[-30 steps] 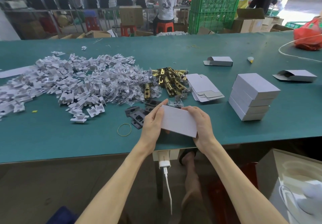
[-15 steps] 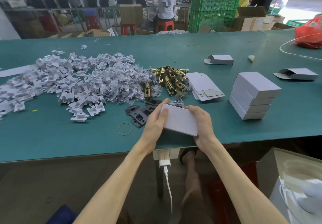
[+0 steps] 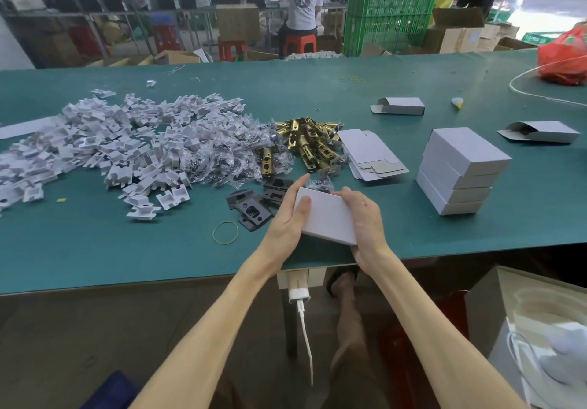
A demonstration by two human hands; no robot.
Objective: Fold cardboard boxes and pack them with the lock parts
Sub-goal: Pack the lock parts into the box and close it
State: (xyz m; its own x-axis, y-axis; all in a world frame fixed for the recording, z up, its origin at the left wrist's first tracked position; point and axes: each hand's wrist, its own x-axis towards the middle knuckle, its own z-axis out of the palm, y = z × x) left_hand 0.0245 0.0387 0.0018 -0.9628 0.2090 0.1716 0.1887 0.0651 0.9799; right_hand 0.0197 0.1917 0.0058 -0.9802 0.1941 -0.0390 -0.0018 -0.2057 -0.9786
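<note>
The left hand [image 3: 286, 221] and right hand [image 3: 367, 218] grip a seemingly closed box [image 3: 328, 216]; contents hidden.

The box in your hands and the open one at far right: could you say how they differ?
The held box looks closed; the far-right box has its end flaps open. The held box is gripped by the left hand and right hand; the far-right box lies untouched. Both are white cardboard.

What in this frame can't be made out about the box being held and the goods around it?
Head view:
- Inside of the held box: hidden by its closed faces.
- Its end flaps: covered by the left hand and right hand.
- Contents of the stacked boxes: closed.
- The bagged parts: too small, blurred.
</note>
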